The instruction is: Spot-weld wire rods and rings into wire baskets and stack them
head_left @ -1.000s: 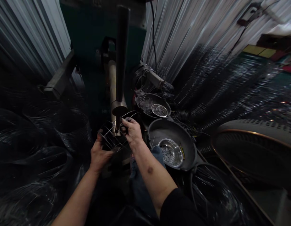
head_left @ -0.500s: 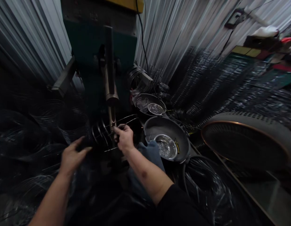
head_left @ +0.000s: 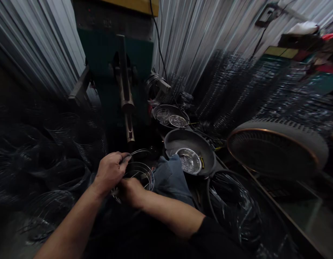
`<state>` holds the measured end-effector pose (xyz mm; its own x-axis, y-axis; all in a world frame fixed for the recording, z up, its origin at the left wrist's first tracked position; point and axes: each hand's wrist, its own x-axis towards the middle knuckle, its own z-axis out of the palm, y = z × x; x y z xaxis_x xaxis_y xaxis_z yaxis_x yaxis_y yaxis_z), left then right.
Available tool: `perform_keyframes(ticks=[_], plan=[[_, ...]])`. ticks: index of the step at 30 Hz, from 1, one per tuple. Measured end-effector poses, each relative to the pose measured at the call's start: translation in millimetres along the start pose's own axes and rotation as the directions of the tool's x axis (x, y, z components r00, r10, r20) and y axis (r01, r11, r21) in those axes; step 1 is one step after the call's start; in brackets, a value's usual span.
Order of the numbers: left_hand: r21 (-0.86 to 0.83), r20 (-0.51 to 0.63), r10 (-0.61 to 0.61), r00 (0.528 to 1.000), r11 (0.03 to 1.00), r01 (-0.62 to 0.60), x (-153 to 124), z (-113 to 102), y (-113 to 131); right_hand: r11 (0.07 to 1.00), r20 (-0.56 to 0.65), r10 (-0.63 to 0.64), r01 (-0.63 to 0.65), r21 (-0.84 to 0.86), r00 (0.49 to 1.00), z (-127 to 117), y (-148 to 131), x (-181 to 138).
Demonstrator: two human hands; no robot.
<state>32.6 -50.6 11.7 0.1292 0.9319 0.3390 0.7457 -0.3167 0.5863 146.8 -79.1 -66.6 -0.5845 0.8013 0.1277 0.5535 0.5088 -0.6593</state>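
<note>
Drawn away from the upright steel bar (head_left: 128,108) of the green machine (head_left: 112,54), the round wire frame (head_left: 141,176) now sits low over the person's denim-clad lap (head_left: 170,180). Left hand (head_left: 109,171): fingers (head_left: 124,158) clenched on the upper wires. Right hand (head_left: 131,191): fingers curled around the frame's lower edge, their tips hidden. Right of the lap, a grey pan (head_left: 189,142) holds a steel bowl (head_left: 188,160) of small wire pieces; a second pan (head_left: 158,111) lies behind it. Coiled wire (head_left: 233,208) is heaped on both sides, before a corrugated metal wall (head_left: 196,36).
</note>
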Motion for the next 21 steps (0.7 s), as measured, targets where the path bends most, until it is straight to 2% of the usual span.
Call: perform_keyframes(ticks=[1, 2, 3, 4, 5, 7, 9, 12, 15, 19, 21], plan=[[-0.022, -0.017, 0.035, 0.999, 0.999, -0.035, -3, -2, 0, 0.998, -0.102, -0.047, 0.043, -0.037, 0.994, -21, -1, -5], [-0.037, -0.030, 0.068, 0.997, 0.997, -0.069, -5, -5, 1, 0.996, -0.268, -0.068, 0.049, -0.077, 0.961, -43, -1, -8], [-0.043, -0.041, 0.098, 0.994, 0.994, -0.100, -7, -7, 3, 0.993, -0.434, -0.066, 0.015, -0.120, 0.899, -63, 1, -11], [-0.041, -0.052, 0.125, 0.991, 0.991, -0.128, -9, -9, 4, 0.986, -0.526, -0.084, -0.005, -0.165, 0.846, -81, 3, -11], [-0.033, -0.065, 0.149, 0.987, 0.988, -0.151, -10, -11, 6, 0.981, -0.552, -0.096, -0.015, -0.192, 0.829, -95, 7, -10], [-0.004, -0.090, 0.187, 0.978, 0.982, -0.188, -11, -15, 11, 0.980, -0.480, -0.133, 0.042, -0.196, 0.867, -111, 16, -4], [0.027, -0.122, 0.222, 0.967, 0.975, -0.221, -10, -18, 13, 0.981, -0.403, -0.169, 0.113, -0.160, 0.900, -114, 24, 4], [0.063, -0.171, 0.270, 0.948, 0.963, -0.263, -5, -22, 8, 0.973, -0.446, -0.212, 0.146, -0.178, 0.870, -112, 24, 15], [0.128, -0.170, 0.302, 0.938, 0.951, -0.283, 6, -20, -7, 0.963, -0.457, -0.190, 0.074, -0.259, 0.869, -117, 14, 27], [0.288, -0.123, 0.267, 0.956, 0.931, -0.223, 21, -7, -28, 0.918, -0.315, -0.038, -0.092, -0.387, 0.948, -127, 8, 45], [0.333, -0.079, 0.237, 0.968, 0.922, -0.199, 27, -1, -33, 0.872, -0.244, 0.029, -0.144, -0.467, 0.969, -128, 10, 53]])
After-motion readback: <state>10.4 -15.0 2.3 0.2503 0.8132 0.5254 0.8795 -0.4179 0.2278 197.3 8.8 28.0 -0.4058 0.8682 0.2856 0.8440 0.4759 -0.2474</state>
